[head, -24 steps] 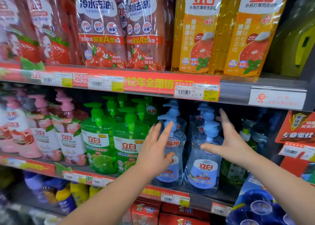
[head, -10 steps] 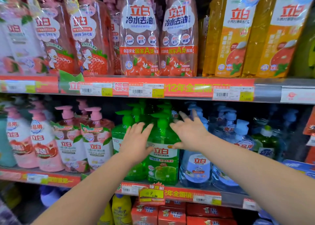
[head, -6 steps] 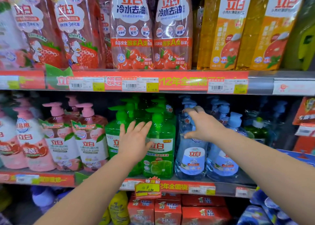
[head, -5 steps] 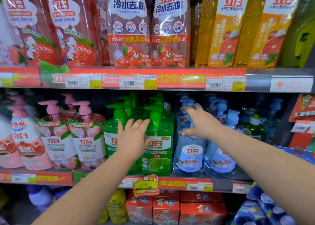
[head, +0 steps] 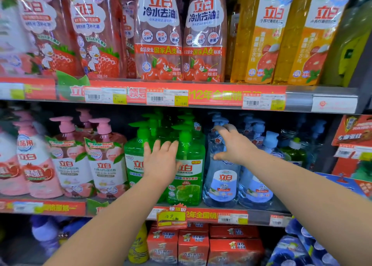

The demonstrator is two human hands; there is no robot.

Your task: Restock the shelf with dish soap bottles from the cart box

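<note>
My L hand (head: 161,161) lies flat, fingers straight & a bit spread, against the green pump bottle (head: 191,177), which is squarish see-thru plastic w/ a glossy lime label. Just R of it my R hand (head: 234,145) curls round the neck of a rounded clear blue bottle (head: 221,181), thumb underneath. Both stand upright at the front of the metal shelf (head: 259,217). L of the green one are pink pump bottles (head: 104,161). Above it are tall film-wrapped red packs (head: 159,34).
</note>
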